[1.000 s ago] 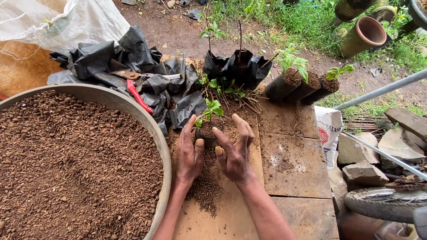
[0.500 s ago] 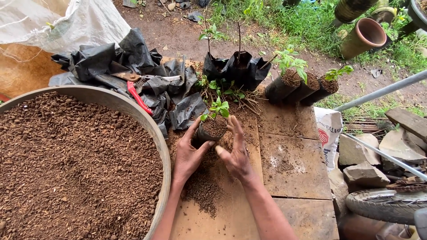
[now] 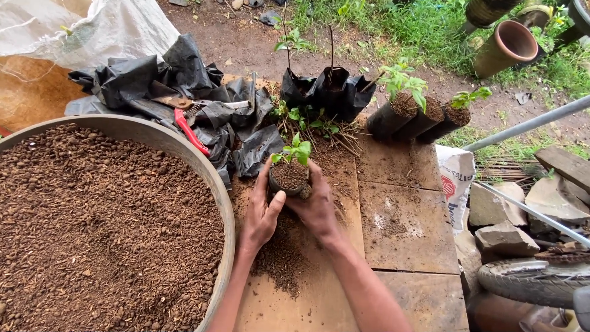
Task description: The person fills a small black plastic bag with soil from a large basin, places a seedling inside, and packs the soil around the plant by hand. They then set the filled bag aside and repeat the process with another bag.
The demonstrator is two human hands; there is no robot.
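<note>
Left hand point(image 3: 263, 214) and right hand point(image 3: 316, 206) clasp the seedling bag point(image 3: 289, 179) (soil-filled) — both closed around it.

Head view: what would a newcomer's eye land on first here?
Both hands, left and right, cup a small black bag of soil with a green seedling at centre. A big round basin heaped with brown growing mix fills the lower left. Three filled seedling bags lean together beyond, upper right.

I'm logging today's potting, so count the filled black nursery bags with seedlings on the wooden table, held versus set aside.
Soil-filled black nursery bag with a green seedling, held in both hands: 1
Filled black seedling bags leaning in a row at the table's far edge: 3
Total: 4
</note>
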